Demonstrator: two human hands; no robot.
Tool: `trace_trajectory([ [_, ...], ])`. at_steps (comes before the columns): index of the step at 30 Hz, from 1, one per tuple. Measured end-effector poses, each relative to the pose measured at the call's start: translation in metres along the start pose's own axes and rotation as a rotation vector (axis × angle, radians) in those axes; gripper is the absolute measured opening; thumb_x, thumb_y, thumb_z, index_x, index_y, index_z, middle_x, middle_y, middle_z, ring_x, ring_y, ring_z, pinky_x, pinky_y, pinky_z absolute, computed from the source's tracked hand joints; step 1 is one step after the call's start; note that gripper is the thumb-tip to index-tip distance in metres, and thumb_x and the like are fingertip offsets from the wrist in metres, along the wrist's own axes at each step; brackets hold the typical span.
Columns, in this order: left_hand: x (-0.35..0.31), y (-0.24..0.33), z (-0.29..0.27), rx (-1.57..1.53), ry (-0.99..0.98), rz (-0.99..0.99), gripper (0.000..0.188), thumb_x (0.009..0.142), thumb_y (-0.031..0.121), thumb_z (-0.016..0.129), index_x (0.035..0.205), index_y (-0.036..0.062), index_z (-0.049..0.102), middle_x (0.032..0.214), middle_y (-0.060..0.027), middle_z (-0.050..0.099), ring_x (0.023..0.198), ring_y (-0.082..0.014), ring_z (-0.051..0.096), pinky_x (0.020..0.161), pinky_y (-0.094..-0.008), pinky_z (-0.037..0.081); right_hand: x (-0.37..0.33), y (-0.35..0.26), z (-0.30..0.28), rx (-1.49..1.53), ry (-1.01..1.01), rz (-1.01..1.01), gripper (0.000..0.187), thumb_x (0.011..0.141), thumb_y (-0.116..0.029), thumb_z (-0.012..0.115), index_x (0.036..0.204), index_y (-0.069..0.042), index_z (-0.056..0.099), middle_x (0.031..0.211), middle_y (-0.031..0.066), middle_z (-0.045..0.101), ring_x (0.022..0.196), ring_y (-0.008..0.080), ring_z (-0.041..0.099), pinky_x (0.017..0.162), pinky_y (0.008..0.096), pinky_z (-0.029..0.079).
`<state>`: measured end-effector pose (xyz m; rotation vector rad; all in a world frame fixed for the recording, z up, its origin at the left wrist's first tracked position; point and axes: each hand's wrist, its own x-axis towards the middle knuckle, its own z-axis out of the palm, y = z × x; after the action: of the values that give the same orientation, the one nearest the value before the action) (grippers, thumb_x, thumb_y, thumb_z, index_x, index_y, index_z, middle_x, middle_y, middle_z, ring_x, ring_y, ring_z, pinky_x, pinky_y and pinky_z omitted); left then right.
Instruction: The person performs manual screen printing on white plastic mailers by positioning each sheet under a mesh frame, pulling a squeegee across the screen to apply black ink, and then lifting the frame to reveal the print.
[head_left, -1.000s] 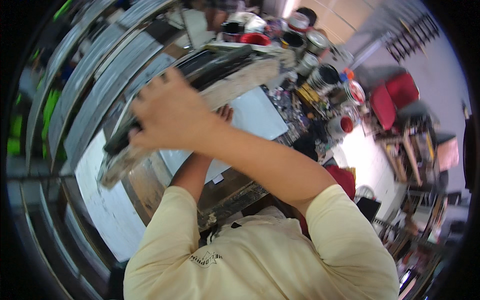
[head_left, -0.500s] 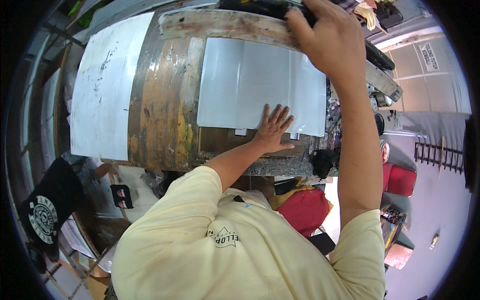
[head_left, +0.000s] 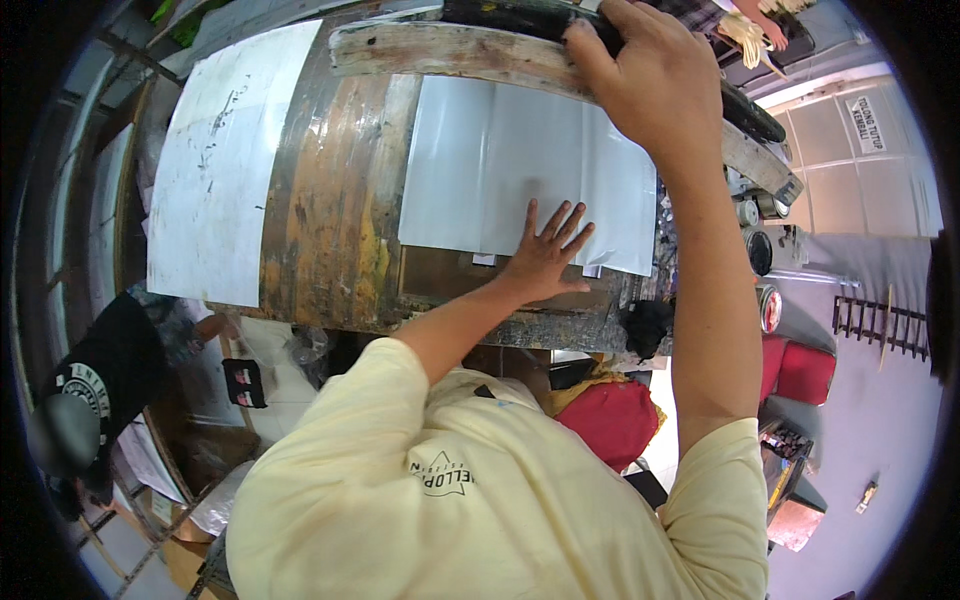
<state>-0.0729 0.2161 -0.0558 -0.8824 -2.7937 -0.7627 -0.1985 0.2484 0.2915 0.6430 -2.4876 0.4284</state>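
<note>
A smooth white sheet (head_left: 540, 140) lies on the paint-stained worktable (head_left: 330, 220). My left hand (head_left: 550, 247) is on its near edge, fingers spread flat and nothing held. Farther off, my right hand (head_left: 655, 85) wraps over a long worn wooden bar (head_left: 460, 58) at the sheet's far side. A black bar (head_left: 520, 20) runs along behind the wood, close to my right fingers. The right fingertips are hidden beyond the bars. Two small white tabs (head_left: 484, 260) show just under the sheet's near edge.
A marked white panel (head_left: 225, 160) covers the table's left part. Black cloth (head_left: 648, 325) hangs at the right front edge, near several cans (head_left: 768, 308). A person in black (head_left: 110, 370) is at the left; another person's hand (head_left: 772, 32) shows at the far right.
My view shifts slightly. My left hand stays spread on the sheet's edge and my right keeps its grip on the bar. The person at left leans farther into view.
</note>
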Motion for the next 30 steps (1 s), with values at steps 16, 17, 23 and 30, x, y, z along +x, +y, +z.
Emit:
trace_trajectory([
  [16,-0.119,-0.157,-0.108,0.35,-0.178,0.2,0.04,0.104,0.025,0.06,0.142,0.0178,0.063,0.15,-0.0054,0.058,0.143,-0.0314,0.05,0.126,-0.0527,0.035,-0.004,0.001,-0.003,-0.025,-0.042,0.007,0.044,0.089,-0.04,0.062,0.092,0.002,0.074,0.088,0.0198,0.072,0.093,0.035,0.068,0.099,0.0478,0.048],
  [17,-0.118,-0.156,-0.106,0.295,-0.186,0.195,0.041,0.104,0.025,0.059,0.145,0.0184,0.062,0.153,-0.0052,0.057,0.145,-0.0326,0.048,0.126,-0.0538,0.034,-0.004,0.001,-0.004,-0.022,-0.05,0.011,0.044,0.089,-0.04,0.061,0.092,0.002,0.074,0.088,0.0197,0.072,0.094,0.0348,0.068,0.099,0.048,0.048],
  [23,-0.114,-0.155,-0.093,0.332,-0.251,0.18,0.048,0.108,0.033,0.055,0.154,0.0214,0.053,0.166,-0.0055,0.043,0.155,-0.0396,0.034,0.128,-0.0609,0.026,-0.006,0.001,-0.003,-0.078,-0.136,0.042,0.045,0.092,-0.043,0.06,0.1,0.0,0.075,0.092,0.0187,0.072,0.098,0.0333,0.068,0.103,0.0496,0.046],
  [30,-0.11,-0.158,-0.085,0.291,-0.218,0.116,0.048,0.107,0.037,0.057,0.153,0.022,0.056,0.166,-0.0069,0.043,0.155,-0.0436,0.033,0.126,-0.0662,0.025,-0.014,0.003,0.003,-0.121,-0.064,-0.017,0.048,0.092,-0.044,0.059,0.107,-0.001,0.075,0.093,0.0173,0.072,0.101,0.0333,0.069,0.103,0.0523,0.045],
])
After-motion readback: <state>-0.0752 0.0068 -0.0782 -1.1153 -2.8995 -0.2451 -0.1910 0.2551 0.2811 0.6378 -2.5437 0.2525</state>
